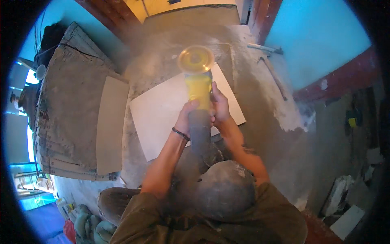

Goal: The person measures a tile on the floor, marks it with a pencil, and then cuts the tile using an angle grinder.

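Both my hands are wrapped round a yellow and dark grey angle grinder [199, 91], held up in front of me with its disc [196, 59] pointing away. The disc looks smeared, as if spinning. My left hand [187, 116], with a dark bracelet at the wrist, grips the body from the left. On the other side my right hand [219, 105] closes round it, thumb pointing up along the casing. Beneath the grinder a large pale tile [156, 116] lies on the dusty floor. The grinder hides part of it. A dark cord hangs near my knee.
At the left stands a big stack of tiles [73, 118], with a narrow pale tile piece [111, 126] against it. A hammer [273, 77] lies by the right wall near a pale bar [265, 49]. Broken tile pieces [347, 221] sit at the lower right. Dust hazes the air.
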### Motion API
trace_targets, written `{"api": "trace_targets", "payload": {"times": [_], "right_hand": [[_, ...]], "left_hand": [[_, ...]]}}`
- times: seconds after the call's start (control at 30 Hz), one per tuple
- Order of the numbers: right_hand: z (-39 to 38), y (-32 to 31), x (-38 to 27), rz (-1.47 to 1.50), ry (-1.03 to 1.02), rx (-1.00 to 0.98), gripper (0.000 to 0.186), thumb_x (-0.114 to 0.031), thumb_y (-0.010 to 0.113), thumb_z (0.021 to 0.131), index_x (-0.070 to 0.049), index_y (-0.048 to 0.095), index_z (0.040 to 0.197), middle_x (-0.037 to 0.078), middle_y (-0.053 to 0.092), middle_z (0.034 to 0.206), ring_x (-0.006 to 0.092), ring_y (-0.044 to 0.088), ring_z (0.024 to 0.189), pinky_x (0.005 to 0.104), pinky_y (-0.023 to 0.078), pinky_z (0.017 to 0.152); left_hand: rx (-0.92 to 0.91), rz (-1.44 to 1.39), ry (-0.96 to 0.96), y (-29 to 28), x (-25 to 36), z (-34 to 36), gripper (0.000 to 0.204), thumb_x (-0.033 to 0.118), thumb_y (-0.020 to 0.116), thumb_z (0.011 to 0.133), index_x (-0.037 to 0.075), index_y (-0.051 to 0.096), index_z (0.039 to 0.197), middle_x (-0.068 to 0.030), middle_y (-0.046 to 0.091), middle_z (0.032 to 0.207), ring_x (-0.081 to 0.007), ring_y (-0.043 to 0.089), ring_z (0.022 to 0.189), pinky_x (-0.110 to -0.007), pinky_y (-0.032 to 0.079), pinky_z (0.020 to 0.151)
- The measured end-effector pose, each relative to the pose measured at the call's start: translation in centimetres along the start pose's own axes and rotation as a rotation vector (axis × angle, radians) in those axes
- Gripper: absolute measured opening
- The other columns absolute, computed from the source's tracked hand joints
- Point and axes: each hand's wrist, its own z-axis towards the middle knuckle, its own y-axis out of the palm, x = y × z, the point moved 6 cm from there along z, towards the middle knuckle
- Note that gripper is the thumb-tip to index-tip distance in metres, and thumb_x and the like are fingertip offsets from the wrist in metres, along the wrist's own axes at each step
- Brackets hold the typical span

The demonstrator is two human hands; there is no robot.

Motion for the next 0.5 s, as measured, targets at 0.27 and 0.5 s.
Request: {"api": "trace_targets", "payload": {"times": [0.27,0.5], "right_hand": [[-2.3,-1.3,0.1,-0.570,0.035,-0.077,0.063,-0.040,0.061,0.091,0.000,0.042,0.136,0.014,0.058,0.118,0.0212,0.058,0.105,0.0347,0.045,0.092],[-1.9,0.0,-1.5,-1.229,-0.131,0.174,0.093,-0.012,0.083,0.062,0.001,0.032,0.139,0.013,0.053,0.125,0.0221,0.054,0.114,0.0359,0.044,0.098]], "left_hand": [[0.240,0.767,0.489,-2.2,3.7,2.3,0.033,0.031,0.065,0.088,0.003,0.059,0.104,-0.0078,0.064,0.086,-0.0176,0.063,0.072,-0.033,0.052,0.064],[0.464,1.006,0.438,-2.6,4.1,6.6,0.042,0.032,0.074,0.079,-0.001,0.057,0.100,-0.0102,0.064,0.087,-0.0188,0.063,0.078,-0.035,0.049,0.066]]}}
